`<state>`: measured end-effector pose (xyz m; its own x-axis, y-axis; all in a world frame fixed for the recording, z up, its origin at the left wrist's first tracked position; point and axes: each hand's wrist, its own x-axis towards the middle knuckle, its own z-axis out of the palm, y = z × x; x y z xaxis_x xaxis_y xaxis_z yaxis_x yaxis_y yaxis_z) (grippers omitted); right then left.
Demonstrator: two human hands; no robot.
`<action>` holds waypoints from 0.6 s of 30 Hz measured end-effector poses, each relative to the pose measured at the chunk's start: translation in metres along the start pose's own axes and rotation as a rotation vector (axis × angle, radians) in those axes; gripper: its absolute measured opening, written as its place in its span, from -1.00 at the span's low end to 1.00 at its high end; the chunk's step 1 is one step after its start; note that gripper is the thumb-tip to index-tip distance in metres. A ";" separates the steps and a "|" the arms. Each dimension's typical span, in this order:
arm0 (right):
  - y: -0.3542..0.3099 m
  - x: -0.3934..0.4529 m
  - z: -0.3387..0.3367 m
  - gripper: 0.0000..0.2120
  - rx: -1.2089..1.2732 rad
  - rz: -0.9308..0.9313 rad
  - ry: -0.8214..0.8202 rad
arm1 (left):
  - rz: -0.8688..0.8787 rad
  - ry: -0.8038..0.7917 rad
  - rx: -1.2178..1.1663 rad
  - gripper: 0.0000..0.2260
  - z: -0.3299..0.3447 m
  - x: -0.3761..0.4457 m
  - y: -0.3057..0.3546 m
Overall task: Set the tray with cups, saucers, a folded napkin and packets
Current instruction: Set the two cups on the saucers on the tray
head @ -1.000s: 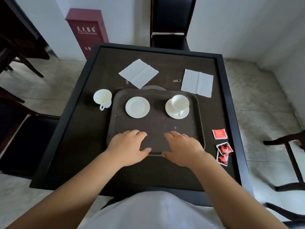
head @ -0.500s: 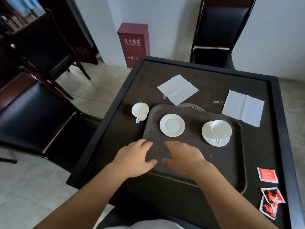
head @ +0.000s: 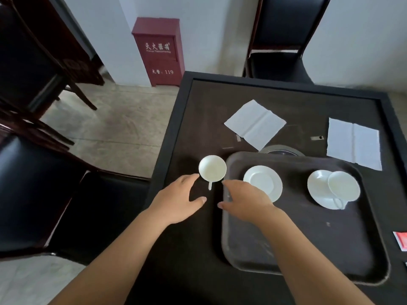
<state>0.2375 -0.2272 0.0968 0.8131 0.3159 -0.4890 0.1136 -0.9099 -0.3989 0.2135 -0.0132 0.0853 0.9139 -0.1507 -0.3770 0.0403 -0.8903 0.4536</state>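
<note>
A dark brown tray (head: 308, 243) lies on the black table (head: 198, 119). On it sit an empty white saucer (head: 263, 182) at the left and a white cup (head: 343, 186) on a second saucer (head: 319, 190) at the right. Another white cup (head: 212, 168) stands on the table just left of the tray, its handle pointing toward me. My left hand (head: 176, 200) is open just below and left of that cup, fingertips near its rim. My right hand (head: 244, 200) is open over the tray's left edge. Two white napkins (head: 255, 124) (head: 354, 143) lie flat behind the tray.
A red packet (head: 402, 241) shows at the right frame edge on the table. A round metal insert (head: 283, 149) peeks out behind the tray. Black chairs stand at the far side (head: 284, 40) and to the left (head: 33, 194). A red cabinet (head: 158, 51) stands by the wall.
Both hands left the tray's near edge and moved up and left toward the cup on the table. The view swung left, so the packets slid almost out of frame.
</note>
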 end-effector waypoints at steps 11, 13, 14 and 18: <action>0.016 0.062 0.023 -0.22 0.400 0.177 0.234 | 0.065 -0.123 -0.349 -0.24 0.007 0.084 -0.030; 0.021 0.071 0.027 -0.14 0.473 0.157 0.208 | 0.048 -0.182 -0.512 -0.23 0.014 0.097 -0.032; 0.022 0.073 0.029 -0.12 0.512 0.142 0.183 | 0.025 -0.211 -0.626 -0.24 0.017 0.101 -0.033; 0.025 0.078 0.041 -0.15 0.881 0.114 0.098 | -0.008 -0.264 -0.880 -0.22 0.032 0.108 -0.037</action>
<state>0.2802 -0.2150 0.0172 0.8425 0.1748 -0.5095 -0.4179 -0.3847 -0.8230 0.2973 -0.0099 0.0018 0.7945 -0.3356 -0.5062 0.4385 -0.2596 0.8604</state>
